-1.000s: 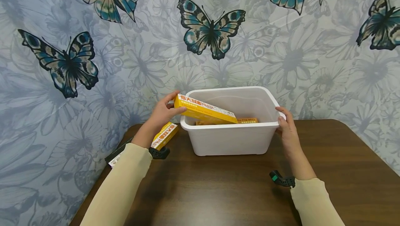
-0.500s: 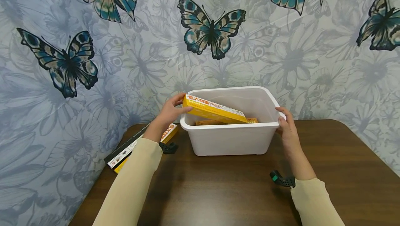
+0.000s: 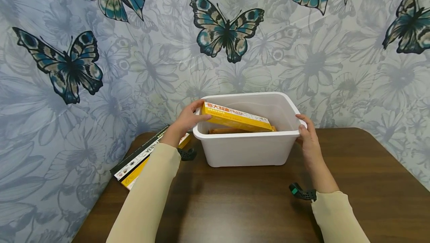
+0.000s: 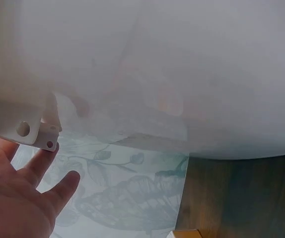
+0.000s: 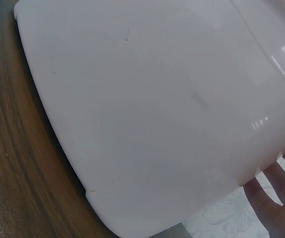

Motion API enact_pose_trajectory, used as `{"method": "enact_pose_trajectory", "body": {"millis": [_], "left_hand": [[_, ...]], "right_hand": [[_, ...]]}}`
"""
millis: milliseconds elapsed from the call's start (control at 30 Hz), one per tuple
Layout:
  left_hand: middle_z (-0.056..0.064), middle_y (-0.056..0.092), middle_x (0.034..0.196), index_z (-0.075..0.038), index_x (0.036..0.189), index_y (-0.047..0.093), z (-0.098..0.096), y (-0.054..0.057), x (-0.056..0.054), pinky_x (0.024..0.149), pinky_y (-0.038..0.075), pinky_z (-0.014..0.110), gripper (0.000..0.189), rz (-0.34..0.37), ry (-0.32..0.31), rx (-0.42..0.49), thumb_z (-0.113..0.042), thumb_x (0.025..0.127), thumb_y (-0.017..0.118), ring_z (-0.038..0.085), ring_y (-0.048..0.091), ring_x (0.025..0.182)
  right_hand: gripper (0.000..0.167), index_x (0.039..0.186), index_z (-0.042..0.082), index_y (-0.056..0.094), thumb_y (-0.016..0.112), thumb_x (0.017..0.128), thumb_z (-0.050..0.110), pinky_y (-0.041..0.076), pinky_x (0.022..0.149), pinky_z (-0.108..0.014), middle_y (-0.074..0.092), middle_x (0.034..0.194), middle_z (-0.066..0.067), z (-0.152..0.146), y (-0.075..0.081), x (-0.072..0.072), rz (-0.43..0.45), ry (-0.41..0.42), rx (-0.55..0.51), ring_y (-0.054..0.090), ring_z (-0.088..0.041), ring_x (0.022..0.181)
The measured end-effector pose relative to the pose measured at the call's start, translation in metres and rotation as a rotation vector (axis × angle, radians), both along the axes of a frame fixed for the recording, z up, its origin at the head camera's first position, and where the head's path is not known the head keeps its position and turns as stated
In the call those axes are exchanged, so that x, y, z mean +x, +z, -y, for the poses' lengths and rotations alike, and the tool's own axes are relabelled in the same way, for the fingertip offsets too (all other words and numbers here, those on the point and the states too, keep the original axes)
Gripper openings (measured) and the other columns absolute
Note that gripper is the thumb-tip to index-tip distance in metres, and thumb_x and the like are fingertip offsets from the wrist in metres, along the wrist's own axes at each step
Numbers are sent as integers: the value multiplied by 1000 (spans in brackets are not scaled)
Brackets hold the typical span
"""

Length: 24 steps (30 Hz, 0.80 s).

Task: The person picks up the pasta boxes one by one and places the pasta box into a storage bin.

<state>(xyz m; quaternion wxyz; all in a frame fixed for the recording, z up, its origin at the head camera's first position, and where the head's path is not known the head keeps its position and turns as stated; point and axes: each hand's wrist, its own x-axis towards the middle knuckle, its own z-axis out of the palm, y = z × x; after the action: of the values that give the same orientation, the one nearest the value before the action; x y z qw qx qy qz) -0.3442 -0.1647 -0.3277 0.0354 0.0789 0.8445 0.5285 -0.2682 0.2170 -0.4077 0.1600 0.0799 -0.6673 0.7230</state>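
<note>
Viewing the station remotely, I register a brown wood-grain table [image 3: 235,198] with rounded far corners; behind it stands a grey-blue floral wall covering [image 3: 161,49] printed with teal and cream butterflies [image 3: 227,32]. A smooth white bin [image 3: 248,151] with a projecting rim sits upright toward the table's far edge; the yellow pasta box [image 3: 236,117], a long rectangular carton with red lettering, is inclined in its mouth, left end high; the left hand [image 3: 189,118] pinches that raised end between thumb and fingers; the right hand [image 3: 308,133] grips the bin's right rim. A lower carton [image 3: 225,131] shows inside the bin, beneath the pasta box; left of the bin, a black box [image 3: 141,151] and a second yellow box [image 3: 136,172] lie side by side, partly covered by the left sleeve [image 3: 144,198]. Only the left wrist view gives me pierced white tabs [image 4: 8,121] beside the fingers; only the right wrist view gives glossy highlights on the bin's outer wall.
</note>
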Motion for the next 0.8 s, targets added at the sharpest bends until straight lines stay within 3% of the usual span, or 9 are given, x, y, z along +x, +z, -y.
{"method": "enact_pose_trajectory", "body": {"millis": [200, 533, 800], "left_hand": [[-1, 37, 161, -20, 154, 38, 0, 1, -1, 118, 34, 49, 71, -32, -20, -23, -21, 92, 71, 28, 33, 149], [2, 33, 163, -23, 154, 38, -1, -9, 8, 117, 34, 50, 60, -41, 37, 90, -23, 99, 61, 30, 34, 148], [-1, 30, 164, -19, 156, 34, -5, -18, 9, 122, 27, 48, 56, -82, 22, 203, -23, 103, 52, 24, 23, 154]], "right_hand": [[44, 147, 22, 40, 36, 105, 34, 32, 96, -35, 38, 145, 8, 0, 1, 0, -14, 0, 5, 42, -15, 123], [42, 147, 22, 40, 37, 105, 31, 37, 92, -28, 36, 144, 8, 2, 3, 3, -6, 6, 19, 44, -17, 120], [42, 148, 26, 33, 37, 107, 34, 34, 94, -37, 23, 156, -3, 2, 13, 7, 92, 7, 100, 40, -16, 122]]}}
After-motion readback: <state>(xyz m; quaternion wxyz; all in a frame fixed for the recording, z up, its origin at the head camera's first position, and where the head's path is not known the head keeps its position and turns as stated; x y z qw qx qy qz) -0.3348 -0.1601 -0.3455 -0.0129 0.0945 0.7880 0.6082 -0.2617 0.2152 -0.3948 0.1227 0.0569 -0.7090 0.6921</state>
